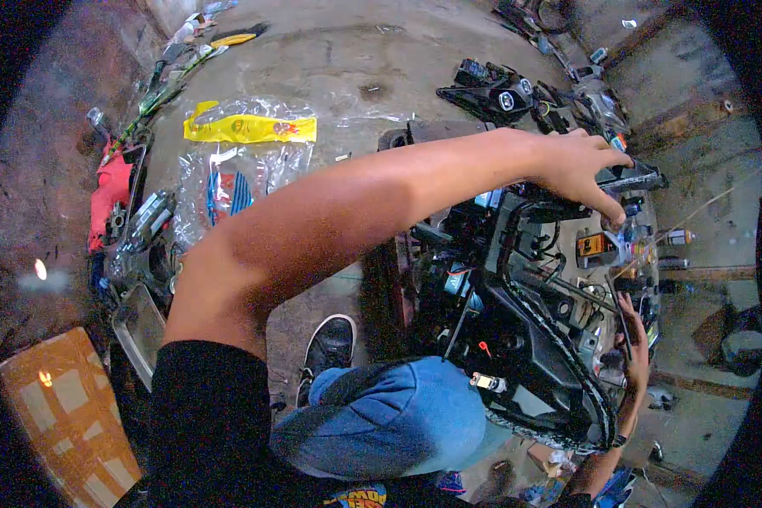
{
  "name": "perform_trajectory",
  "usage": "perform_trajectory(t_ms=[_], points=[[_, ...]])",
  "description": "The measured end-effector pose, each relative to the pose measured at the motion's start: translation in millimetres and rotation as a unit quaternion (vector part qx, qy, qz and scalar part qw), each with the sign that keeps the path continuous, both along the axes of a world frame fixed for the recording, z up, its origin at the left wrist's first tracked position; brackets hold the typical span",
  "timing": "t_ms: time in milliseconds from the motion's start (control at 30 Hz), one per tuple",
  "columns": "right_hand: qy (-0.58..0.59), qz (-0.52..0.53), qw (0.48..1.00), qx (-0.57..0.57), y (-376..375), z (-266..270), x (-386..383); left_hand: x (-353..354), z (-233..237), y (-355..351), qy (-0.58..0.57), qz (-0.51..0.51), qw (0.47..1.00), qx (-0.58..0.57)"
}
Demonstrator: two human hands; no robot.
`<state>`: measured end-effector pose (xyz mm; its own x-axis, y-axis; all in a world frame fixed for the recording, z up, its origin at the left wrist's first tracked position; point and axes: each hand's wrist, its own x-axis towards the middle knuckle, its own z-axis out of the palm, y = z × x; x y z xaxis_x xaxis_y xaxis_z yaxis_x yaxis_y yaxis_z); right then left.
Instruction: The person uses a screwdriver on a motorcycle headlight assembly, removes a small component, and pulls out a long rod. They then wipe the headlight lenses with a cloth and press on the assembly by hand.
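Observation:
A large black motor scooter body (538,339), stripped of covers, stands in front of my bent knee, with cables and frame parts showing. My left arm stretches across it from the left. At its far end my left hand (580,169) is open, fingers and thumb apart, over a black plastic part (643,176); the fingertips seem to touch it. On the far right side my right hand (637,343) is closed along a thin dark strip (625,326), seen edge-on. What lies inside its palm is hidden.
Black headlight parts (504,97) lie on the floor at the upper right. Clear plastic with a yellow strip (250,129) is at the upper left. A metal tray (135,326), a red cloth (112,190) and a taped cardboard box (68,415) are at the left. A yellow-labelled container (595,245) stands beyond the scooter.

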<state>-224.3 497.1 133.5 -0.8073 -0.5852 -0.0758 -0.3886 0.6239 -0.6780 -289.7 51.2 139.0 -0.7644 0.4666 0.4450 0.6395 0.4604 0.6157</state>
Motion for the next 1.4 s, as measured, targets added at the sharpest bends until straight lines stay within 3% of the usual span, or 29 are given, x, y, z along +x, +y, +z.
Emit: perform_trajectory(t_ms=[133,200,300,500,633,767,900,1033,1067,1200,1300,1367,1400], points=[[-0.081,-0.041,0.994,0.054,35,-14,-24,-6,-5,6,0.006,0.003,1.0,0.005],[-0.024,-0.14,0.989,0.045,91,-58,-47,-5,-4,5,0.006,0.004,1.0,0.006],[0.016,-0.207,0.978,0.018,90,-86,-54,-7,-6,6,0.009,0.003,1.0,0.011],[-0.227,-0.289,0.929,-0.032,5,-43,-44,-8,-7,7,0.018,0.007,1.0,0.01],[-0.083,-0.254,0.962,-0.047,-26,-29,-26,-4,-5,6,0.006,0.016,1.0,0.006],[-0.113,-0.156,0.975,-0.107,18,-37,-29,-3,-2,4,0.007,0.009,1.0,-0.001],[-0.089,-0.092,0.983,-0.13,11,-34,-3,-5,-4,5,0.01,0.005,1.0,-0.006],[-0.003,-0.089,0.996,0.012,-13,-10,11,0,0,2,-0.003,0.008,1.0,-0.01],[0.091,-0.022,0.995,0.047,-26,-2,16,0,0,2,0.003,0.006,1.0,-0.007],[0.018,-0.06,0.998,0.009,-9,-11,-1,-3,-4,3,0.011,0.001,1.0,-0.003],[-0.038,0.004,0.996,0.075,11,-3,-15,-1,0,1,0.003,0.0,1.0,-0.009],[-0.062,-0.163,0.981,0.081,58,-46,-34,-1,1,0,0.004,-0.002,1.0,-0.01],[-0.058,-0.148,0.984,0.078,60,-48,-38,-4,-1,1,0.008,-0.004,1.0,-0.008]])
